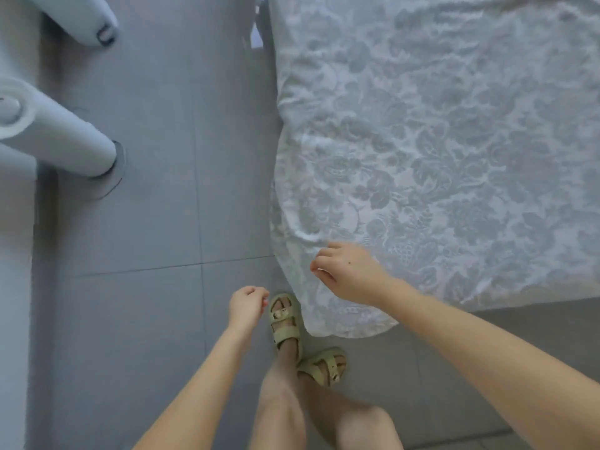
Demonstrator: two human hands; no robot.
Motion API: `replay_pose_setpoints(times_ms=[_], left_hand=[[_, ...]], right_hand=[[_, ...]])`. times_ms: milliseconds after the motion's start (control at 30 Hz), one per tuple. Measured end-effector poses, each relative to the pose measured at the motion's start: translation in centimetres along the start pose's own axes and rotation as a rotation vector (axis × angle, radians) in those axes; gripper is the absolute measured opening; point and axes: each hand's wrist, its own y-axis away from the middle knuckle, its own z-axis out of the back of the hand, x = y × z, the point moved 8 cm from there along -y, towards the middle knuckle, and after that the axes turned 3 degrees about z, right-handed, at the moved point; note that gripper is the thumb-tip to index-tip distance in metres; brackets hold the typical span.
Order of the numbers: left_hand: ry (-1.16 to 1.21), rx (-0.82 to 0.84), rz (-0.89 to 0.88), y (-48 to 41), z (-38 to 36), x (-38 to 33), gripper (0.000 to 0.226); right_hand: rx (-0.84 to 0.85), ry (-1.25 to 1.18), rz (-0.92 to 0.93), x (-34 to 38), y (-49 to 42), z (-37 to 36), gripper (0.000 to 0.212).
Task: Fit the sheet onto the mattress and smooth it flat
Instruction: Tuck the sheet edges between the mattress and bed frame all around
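Observation:
A white sheet (438,141) with a pale grey-green floral pattern covers the mattress on the right, draping over its near-left corner down toward the floor. A few small creases show along its left edge. My right hand (349,274) hovers over that corner with fingers loosely curled, holding nothing that I can see. My left hand (246,305) hangs over the floor left of the corner, fingers curled in, empty. The mattress itself is hidden under the sheet.
Grey tiled floor (156,222) runs along the bed's left side. Two white slanted furniture legs (65,138) stand at the far left. My feet in pale green sandals (285,323) are right at the bed corner.

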Motion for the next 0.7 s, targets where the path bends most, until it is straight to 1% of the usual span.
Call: replay_pose_setpoints(times_ms=[100, 167, 233, 333, 400, 467, 533, 600, 633, 700], left_hand=[[0.056, 0.052, 0.171, -0.1, -1.3, 4.2, 0.033], [0.16, 0.14, 0.335, 0.4, -3.1, 7.1, 0.033], [0.296, 0.173, 0.451, 0.7, -4.4, 9.1, 0.033], [0.46, 0.201, 0.592, 0.9, -6.6, 11.1, 0.042], [0.56, 0.307, 0.694, 1.5, -9.1, 12.0, 0.05], [0.703, 0.384, 0.775, 2.1, -12.0, 12.7, 0.06], [0.91, 0.377, 0.833, 2.8, -14.3, 12.5, 0.062], [1.105, 0.336, 0.843, 3.0, -16.1, 11.7, 0.052], [1.18, 0.299, 0.83, 2.9, -16.8, 11.2, 0.046], [1.275, 0.165, 0.766, 2.0, -17.7, 10.8, 0.031]], right_hand=[[0.165, 0.163, 0.225, 1.7, -2.5, -2.9, 0.035], [0.269, 0.21, 0.333, 2.3, -3.9, -4.6, 0.037], [0.392, 0.254, 0.401, 2.7, -4.6, -6.3, 0.037], [0.536, 0.315, 0.497, 2.7, -5.3, -8.5, 0.037], [0.602, 0.341, 0.572, 2.5, -5.3, -9.7, 0.041], [0.714, 0.406, 0.645, 1.7, -4.9, -11.3, 0.041], [0.811, 0.472, 0.677, 0.7, -4.6, -12.4, 0.05], [0.815, 0.485, 0.722, 0.3, -4.4, -12.8, 0.063], [0.826, 0.497, 0.738, 0.0, -4.3, -13.1, 0.065], [0.853, 0.527, 0.746, -0.6, -4.2, -13.5, 0.06]])
